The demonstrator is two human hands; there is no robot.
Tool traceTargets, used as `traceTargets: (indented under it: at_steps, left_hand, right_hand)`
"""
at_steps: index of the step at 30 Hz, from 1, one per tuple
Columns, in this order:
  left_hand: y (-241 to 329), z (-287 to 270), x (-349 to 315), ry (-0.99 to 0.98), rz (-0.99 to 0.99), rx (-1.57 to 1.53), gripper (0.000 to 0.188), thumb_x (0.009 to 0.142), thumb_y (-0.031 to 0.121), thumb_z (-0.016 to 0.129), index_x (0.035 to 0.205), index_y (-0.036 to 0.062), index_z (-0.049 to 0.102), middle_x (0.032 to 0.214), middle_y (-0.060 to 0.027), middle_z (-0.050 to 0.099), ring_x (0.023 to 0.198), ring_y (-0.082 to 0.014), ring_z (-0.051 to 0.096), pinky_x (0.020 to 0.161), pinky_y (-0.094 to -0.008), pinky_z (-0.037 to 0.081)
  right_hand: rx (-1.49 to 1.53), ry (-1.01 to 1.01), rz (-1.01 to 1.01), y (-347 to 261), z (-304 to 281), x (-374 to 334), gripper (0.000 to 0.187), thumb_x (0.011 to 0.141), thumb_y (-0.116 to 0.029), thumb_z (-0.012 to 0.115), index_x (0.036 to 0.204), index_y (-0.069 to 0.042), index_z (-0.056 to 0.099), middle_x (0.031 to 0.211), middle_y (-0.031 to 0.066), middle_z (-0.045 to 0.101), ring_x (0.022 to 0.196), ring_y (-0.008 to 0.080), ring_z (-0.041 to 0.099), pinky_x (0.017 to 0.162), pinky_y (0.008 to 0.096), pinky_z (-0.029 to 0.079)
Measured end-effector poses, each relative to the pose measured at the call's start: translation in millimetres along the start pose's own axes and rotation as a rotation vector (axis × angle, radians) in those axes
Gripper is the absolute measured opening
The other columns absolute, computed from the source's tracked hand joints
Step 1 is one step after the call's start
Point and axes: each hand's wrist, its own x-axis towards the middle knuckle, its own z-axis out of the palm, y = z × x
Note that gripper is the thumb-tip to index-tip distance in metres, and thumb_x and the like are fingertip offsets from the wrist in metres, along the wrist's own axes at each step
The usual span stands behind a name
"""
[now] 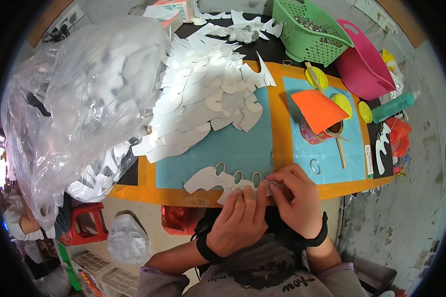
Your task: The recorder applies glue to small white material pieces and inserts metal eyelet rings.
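A flat white cut-out piece [203, 180] with a jagged, wavy outline lies at the table's front edge. Several metal wire loops [238, 175] stand up along its far edge. My left hand [240, 218] has its fingers closed over the near edge of the piece, the thumb mostly hidden. At the right end of the same piece, my right hand [298, 200] pinches with thumb and forefinger; what lies between those fingertips is too small to make out. A single loose metal ring [315, 167] rests on the blue mat, right of my right hand.
A heap of white cut-outs [208, 94] covers the mat's far left, beside a large clear plastic bag [104, 74]. A green basket [312, 32] of metal rings and a pink basket [364, 62] stand far right. Nearer are a tin [312, 134], an orange sheet [318, 110] and a green bottle [394, 107].
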Motion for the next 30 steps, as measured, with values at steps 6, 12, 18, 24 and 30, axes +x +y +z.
traceTargets:
  at_steps: [6,12,18,24,30]
  left_hand:
    - [1.9,-2.8,-3.8,-0.016,-0.021,-0.076,0.050,0.077,0.021,0.051,0.116,-0.0088,0.061,0.112,-0.0227,0.063,0.100,-0.0322,0.062,0.099,-0.0418,0.045]
    - [3.0,-3.2,-4.6,-0.027,-0.004,-0.021,0.046,0.078,0.022,0.051,0.112,-0.0071,0.063,0.113,-0.0237,0.063,0.102,-0.0332,0.063,0.100,-0.0421,0.044]
    - [2.9,-0.8,-7.7,-0.017,0.003,0.000,0.046,0.078,0.022,0.050,0.110,-0.0077,0.065,0.114,-0.0244,0.063,0.104,-0.0337,0.063,0.100,-0.0423,0.044]
    - [0.6,-1.1,-8.9,-0.020,0.025,-0.001,0.047,0.078,0.023,0.050,0.109,-0.0086,0.065,0.115,-0.0250,0.063,0.104,-0.0344,0.062,0.101,-0.0424,0.044]
    - [1.4,0.3,-10.4,-0.002,0.026,0.007,0.046,0.079,0.024,0.049,0.109,-0.0080,0.065,0.115,-0.0249,0.063,0.104,-0.0337,0.062,0.101,-0.0425,0.043]
  right_hand:
    - [-0.068,0.014,-0.095,1.2,1.8,1.6,0.015,0.082,-0.001,0.068,0.097,-0.004,0.068,0.084,0.0092,0.060,0.065,0.0259,0.064,0.056,0.0318,0.049]
    - [-0.099,0.001,-0.075,-3.9,4.2,1.7,0.008,0.081,-0.003,0.070,0.087,-0.006,0.066,0.083,0.0066,0.061,0.062,0.0238,0.065,0.052,0.0317,0.049]
    - [-0.127,0.073,-0.097,-4.8,15.0,1.5,0.009,0.079,-0.005,0.070,0.085,-0.006,0.063,0.081,0.0060,0.061,0.063,0.0246,0.064,0.052,0.0332,0.048]
    - [-0.130,0.036,-0.137,-2.9,18.3,3.7,0.012,0.077,-0.003,0.070,0.083,-0.005,0.060,0.083,0.0089,0.062,0.068,0.0291,0.062,0.057,0.0351,0.049]
    - [-0.015,0.083,-0.250,0.2,19.9,1.5,0.018,0.073,0.008,0.067,0.084,-0.003,0.057,0.085,0.0091,0.063,0.073,0.0302,0.061,0.060,0.0348,0.049]
